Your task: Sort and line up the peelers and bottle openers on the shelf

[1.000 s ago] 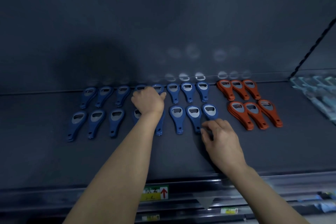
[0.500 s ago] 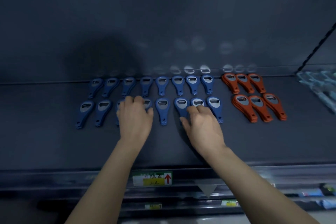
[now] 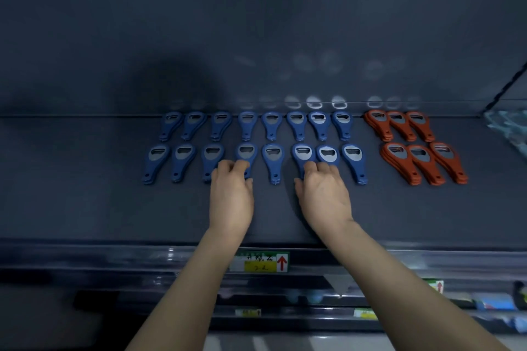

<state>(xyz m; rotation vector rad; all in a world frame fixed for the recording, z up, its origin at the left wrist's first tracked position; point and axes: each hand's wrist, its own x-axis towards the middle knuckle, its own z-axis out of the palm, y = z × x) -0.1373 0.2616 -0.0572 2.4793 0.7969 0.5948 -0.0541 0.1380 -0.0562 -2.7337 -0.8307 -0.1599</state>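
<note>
On the dark matte shelf (image 3: pixel 85 194), blue openers (image 3: pixel 273 128) lie flat in two rows of eight, heads toward the back wall (image 3: pixel 256 23), handles toward the front. Each is teardrop-shaped smooth plastic with a grey metal mouth insert and a narrow handle. Right of them, apart, red openers (image 3: pixel 419 161) of the same shape sit in two rows of three, stacked several deep and angled.

Left hand (image 3: pixel 231 196): palm down, fingers curled over the handle of the fourth front-row blue opener, thumb at its right side, pinching it. Right hand (image 3: pixel 325 196): fingers curled over the handles of the sixth and seventh front-row blue openers, thumb at the left, gripping them.

Versus a second ago: the left hand has come back from the back row to the front row, and the right hand has shifted left off the eighth opener.

The held handles are hidden under the fingers. Stack counts unclear. Handwriting on the yellow-green tag (image 3: pixel 259 262) with a red arrow is unreadable. Pale packets (image 3: pixel 510 131) at the right edge are cut off and blurred.
</note>
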